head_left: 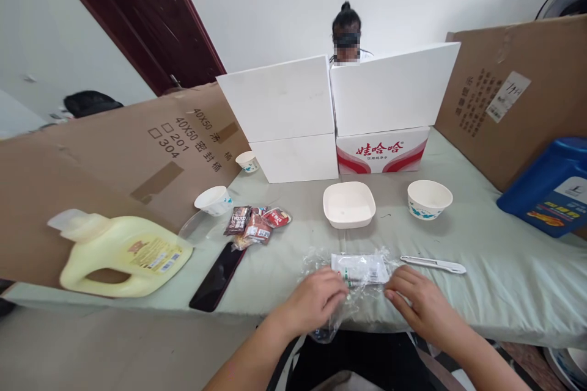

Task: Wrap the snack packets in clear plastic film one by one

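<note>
A crinkled clear plastic bag point(337, 311) lies at the table's front edge, partly hanging over it. Within its film sits a white packet point(360, 269) with green print and a barcode. My left hand point(316, 298) is closed on the bag's left side, its fingertips partly hidden. On the other side my right hand point(417, 300) pinches the film beside the packet's right end. A white utility knife point(433, 264) lies just beyond my right hand. Behind the packet stands a white square bowl point(349, 204).
Left are a phone point(217, 278), snack packets point(257, 226), paper bowls point(214, 200) and a yellow detergent jug point(128, 253). Right are a round paper bowl point(430, 198) and a blue bottle point(550, 186). White boxes point(279, 104) and cardboard point(518, 98) wall the table; a person point(347, 33) is behind.
</note>
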A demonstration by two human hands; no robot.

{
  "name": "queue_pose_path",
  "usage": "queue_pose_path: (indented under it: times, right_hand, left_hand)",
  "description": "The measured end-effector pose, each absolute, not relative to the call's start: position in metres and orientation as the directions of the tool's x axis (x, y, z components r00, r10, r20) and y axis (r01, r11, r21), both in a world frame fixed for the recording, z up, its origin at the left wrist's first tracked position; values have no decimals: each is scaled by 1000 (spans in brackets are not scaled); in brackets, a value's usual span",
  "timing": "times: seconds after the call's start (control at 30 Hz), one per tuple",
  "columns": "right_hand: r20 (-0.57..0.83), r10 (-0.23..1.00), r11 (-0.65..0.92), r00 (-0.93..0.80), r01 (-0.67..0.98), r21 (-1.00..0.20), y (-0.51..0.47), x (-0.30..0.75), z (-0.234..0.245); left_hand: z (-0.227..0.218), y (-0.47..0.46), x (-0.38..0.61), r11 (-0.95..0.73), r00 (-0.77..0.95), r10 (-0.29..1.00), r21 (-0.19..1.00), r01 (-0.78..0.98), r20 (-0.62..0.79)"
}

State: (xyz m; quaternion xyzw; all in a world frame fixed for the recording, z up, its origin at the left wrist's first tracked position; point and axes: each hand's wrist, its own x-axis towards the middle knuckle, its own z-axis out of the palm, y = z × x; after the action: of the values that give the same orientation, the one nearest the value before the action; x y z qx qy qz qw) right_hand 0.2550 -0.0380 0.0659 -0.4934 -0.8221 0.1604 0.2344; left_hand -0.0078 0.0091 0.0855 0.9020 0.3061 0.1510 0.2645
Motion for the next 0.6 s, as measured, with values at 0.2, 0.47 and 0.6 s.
queue_pose_path:
  times: [0.2, 0.47, 0.6]
  right_hand:
    - [358, 907, 334, -220, 895, -295, -13, 248, 19]
    - [476, 854, 366, -211, 894, -260, -34, 267, -8]
    - [451, 866, 367, -217, 888, -276, -34, 263, -1]
  left_hand:
    - [47, 49, 33, -690, 722, 687, 391, 610, 85]
    - [35, 52, 13, -616, 629, 756, 524, 588, 181]
    - [47, 69, 7, -444, 524, 842, 720, 534, 130]
